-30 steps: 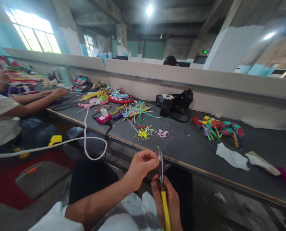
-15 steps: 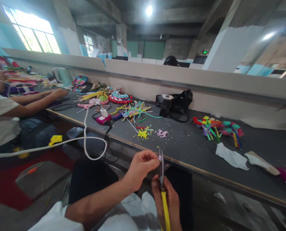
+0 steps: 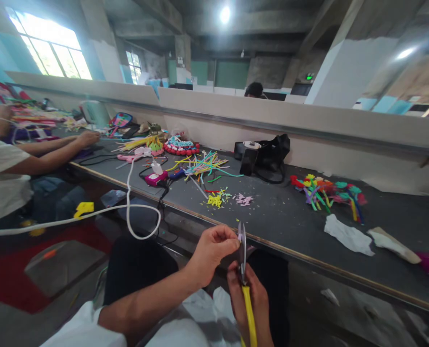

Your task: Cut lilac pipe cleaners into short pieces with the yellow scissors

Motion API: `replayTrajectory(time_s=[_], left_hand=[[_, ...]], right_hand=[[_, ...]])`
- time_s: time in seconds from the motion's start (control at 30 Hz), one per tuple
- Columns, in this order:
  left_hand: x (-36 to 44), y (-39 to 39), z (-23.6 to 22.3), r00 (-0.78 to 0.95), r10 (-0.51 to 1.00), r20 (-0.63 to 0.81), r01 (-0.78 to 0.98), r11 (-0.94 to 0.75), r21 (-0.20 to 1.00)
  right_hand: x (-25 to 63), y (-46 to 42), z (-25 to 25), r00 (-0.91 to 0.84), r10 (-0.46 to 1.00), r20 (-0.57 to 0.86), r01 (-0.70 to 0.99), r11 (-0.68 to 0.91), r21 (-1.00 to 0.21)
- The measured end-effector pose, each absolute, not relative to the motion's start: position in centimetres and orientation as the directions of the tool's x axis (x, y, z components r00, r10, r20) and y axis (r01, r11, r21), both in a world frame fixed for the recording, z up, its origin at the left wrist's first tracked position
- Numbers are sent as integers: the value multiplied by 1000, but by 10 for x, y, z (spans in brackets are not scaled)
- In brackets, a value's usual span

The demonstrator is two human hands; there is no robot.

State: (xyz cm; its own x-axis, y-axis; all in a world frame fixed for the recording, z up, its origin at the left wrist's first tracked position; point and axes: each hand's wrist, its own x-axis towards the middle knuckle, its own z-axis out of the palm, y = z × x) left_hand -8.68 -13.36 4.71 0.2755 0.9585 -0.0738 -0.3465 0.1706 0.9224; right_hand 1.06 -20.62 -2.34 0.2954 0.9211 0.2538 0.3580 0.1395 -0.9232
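My left hand (image 3: 211,253) is closed in a pinch in front of the table edge, above my lap. Between its fingertips shows the end of a thin pale lilac strip (image 3: 239,237), perhaps a pipe cleaner; the rest is hidden by the fingers. Scissors (image 3: 249,315) with yellow handles point upward in my right hand (image 3: 261,299), whose fingers wrap around them. Their blades stand right beside the left fingertips, at the lilac strip. On the table beyond lie a small heap of yellow snippets (image 3: 214,200) and one of lilac snippets (image 3: 244,199).
Loose coloured stems (image 3: 207,165) lie behind the snippets. Colourful flower-like pieces (image 3: 319,188), white tissue (image 3: 348,234) and a black bag (image 3: 274,154) sit further right. A white cable (image 3: 127,188) hangs over the front edge. At left, another person's arms (image 3: 66,147) rest at the table.
The scissor blades have drawn slightly closer together beside the lilac strip. Both hands stay in nearly the same place.
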Motion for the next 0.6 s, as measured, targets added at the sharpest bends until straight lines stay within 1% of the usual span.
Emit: replayTrajectory(time_s=[0.1,0.17,0.3,0.4,0.5,0.6], left_hand=[[-87,-133,45,317,943,-102,-365,221,905],[-87,-132,44,311,945,-101,-362,216,907],[-89,-131,46,238,970,-52,-340,133,931],[-89,-130,48,245,969,-42,-335,125,934],[-88,-130,48,251,967,-48,-338,134,932],[-87,-130,48,256,964,-67,-336,154,929]], right_hand=[[7,-206,-23,318,922,220,286,128,-950],[7,-206,-23,319,922,221,274,133,-952],[11,-206,-23,268,925,270,336,173,-926],[12,-206,-21,276,920,279,380,162,-911],[10,-209,-17,325,912,249,365,121,-923],[7,-210,-14,334,913,235,339,116,-934]])
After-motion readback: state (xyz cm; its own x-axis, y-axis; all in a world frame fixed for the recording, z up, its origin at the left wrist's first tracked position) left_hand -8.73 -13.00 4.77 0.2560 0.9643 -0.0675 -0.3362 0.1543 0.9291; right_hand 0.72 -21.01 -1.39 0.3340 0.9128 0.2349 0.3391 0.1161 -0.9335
